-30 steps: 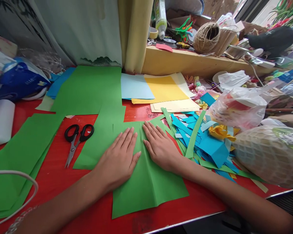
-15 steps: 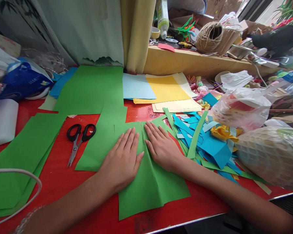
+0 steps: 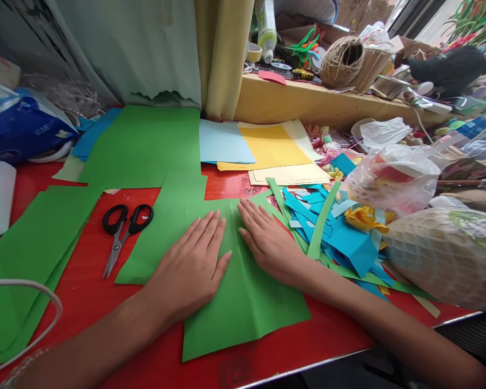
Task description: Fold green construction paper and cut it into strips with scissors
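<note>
green sheet (image 3: 237, 308) directly beneath the fingers (image 3: 209, 231)

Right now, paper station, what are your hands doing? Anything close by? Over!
Left hand and right hand flat on creased green paper. Scissors off to the left, untouched. Paper scraps crowd the right side.

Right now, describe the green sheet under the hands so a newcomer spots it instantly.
On the red table, find the left hand and right hand, palms down. Beneath them lies one green sheet, close to the table's front edge. Unlike the other green sheets, it has a crease running between both hands.
</note>
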{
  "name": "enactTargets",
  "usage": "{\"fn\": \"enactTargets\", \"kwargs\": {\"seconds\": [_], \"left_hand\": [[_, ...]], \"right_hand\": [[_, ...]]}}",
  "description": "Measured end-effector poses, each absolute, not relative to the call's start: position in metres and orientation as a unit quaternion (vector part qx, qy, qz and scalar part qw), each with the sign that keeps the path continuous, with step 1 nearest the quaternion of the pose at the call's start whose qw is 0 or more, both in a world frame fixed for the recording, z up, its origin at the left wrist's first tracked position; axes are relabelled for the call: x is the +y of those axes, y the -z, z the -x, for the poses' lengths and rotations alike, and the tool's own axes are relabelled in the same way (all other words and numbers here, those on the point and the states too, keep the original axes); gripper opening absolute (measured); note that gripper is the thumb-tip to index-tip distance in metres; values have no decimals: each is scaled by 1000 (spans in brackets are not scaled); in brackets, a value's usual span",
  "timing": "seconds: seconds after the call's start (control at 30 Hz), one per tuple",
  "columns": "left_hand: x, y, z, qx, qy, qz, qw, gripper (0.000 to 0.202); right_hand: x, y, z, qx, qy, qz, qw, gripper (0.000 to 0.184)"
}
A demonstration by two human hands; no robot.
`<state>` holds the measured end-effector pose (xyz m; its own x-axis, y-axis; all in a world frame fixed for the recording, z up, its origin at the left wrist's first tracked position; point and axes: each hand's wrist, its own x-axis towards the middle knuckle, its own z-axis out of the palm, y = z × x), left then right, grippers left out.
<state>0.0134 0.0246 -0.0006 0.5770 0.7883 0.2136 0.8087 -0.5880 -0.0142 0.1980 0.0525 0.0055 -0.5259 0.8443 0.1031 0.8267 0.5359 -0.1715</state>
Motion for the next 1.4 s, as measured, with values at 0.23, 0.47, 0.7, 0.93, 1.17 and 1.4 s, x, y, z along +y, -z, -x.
{"fn": "enactTargets", "kwargs": {"seconds": [0.23,0.47,0.7,0.93,1.17,1.4], "left_hand": [[22,7,-17,-468,77,879,53,58],[18,7,-22,-484,92,869,54,60],[16,9,-26,-493,100,863,59,61],[28,3,-13,-470,108,872,81,56],[37,1,-4,-433,118,888,100,58],[33,12,-7,-443,84,889,83,61]], "right_hand": [[51,4,-195,-876,-35,478,54,53],[49,4,-192,-872,-27,485,58,54],[48,5,-191,-868,-28,493,57,54],[58,2,-194,-868,-41,490,67,54],[54,-4,-195,-889,-43,449,83,58],[51,6,-194,-883,-31,466,50,64]]}}
